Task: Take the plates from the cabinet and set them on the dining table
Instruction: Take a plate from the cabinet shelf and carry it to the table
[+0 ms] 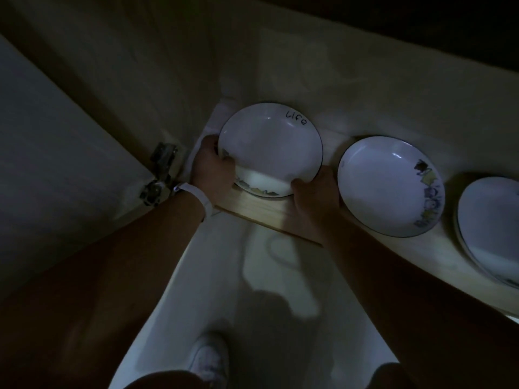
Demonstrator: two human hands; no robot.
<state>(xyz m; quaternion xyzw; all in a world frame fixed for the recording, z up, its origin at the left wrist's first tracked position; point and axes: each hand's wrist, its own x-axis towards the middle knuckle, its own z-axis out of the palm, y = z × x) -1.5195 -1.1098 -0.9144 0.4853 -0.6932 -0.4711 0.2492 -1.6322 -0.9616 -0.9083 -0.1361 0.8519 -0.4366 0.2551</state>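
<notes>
At the centre of the frame a white plate (pixel 269 148) with a thin dark rim and the word "Life" written near its far edge is gripped from both sides. The left hand (pixel 212 167) clasps its left edge, fingers (pixel 224 161) curled over the rim; the right hand (pixel 316 192) clasps the lower right edge, fingers wrapped over the rim. The plate tilts, its near edge raised above a second plate (pixel 258 188) lying under it, whose printed border shows below. Both sit on the pale wooden shelf (pixel 269 214) of the cabinet, in dim light.

To the right of centre a deep round plate (pixel 390 186) with a glossy white glaze and a coloured pattern along its right rim rests on the shelf. Another white plate (pixel 494 228) is cut off at the right edge.

Both bare forearms reach up from the lower corners; a white wristband (pixel 196 196) circles the left wrist. Metal hinges (pixel 158 175) show at centre left.
</notes>
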